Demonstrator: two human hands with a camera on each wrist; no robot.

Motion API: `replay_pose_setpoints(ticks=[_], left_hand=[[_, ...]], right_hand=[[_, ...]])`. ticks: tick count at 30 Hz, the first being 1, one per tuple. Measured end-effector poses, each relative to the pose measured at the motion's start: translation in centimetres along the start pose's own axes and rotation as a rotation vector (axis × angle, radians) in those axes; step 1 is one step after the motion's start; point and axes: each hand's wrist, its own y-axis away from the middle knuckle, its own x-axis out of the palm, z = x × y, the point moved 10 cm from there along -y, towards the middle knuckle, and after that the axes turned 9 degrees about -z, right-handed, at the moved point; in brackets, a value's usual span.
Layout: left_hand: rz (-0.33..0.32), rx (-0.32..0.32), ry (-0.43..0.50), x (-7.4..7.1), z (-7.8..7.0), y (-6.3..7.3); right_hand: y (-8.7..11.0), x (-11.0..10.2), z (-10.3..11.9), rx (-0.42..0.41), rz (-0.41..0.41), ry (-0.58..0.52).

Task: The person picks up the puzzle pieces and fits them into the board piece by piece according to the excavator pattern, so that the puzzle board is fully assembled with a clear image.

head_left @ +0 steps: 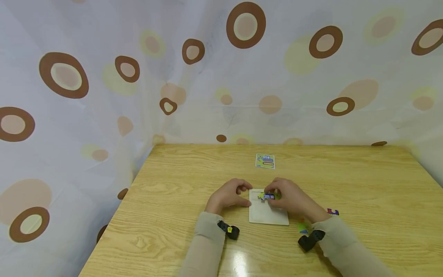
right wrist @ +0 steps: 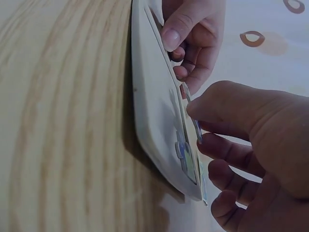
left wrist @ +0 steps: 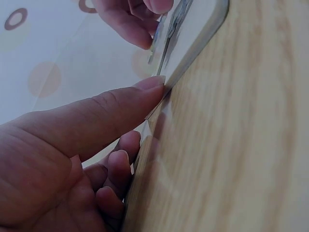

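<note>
The person's right hand pinches a small puzzle piece between thumb and fingers, at the far part of a white board; whether the piece touches the board cannot be told. The left hand has thumb and forefinger spread apart at the board's left edge, its other fingers loosely curled. Loose pieces lie right of the board, a picture card beyond it

The left forearm enters from six o'clock; the left hand points toward two, thumb outstretched, other fingers bent. The right forearm enters between four and five, the right hand pinching toward ten.
</note>
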Motion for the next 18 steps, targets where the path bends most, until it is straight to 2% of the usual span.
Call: replay_pose_setpoints(ticks=[18], left_hand=[[0.002, 0.005, -0.022, -0.04, 0.12, -0.06]], right_hand=[[-0.22, 0.36, -0.43, -0.019, -0.002, 0.019]])
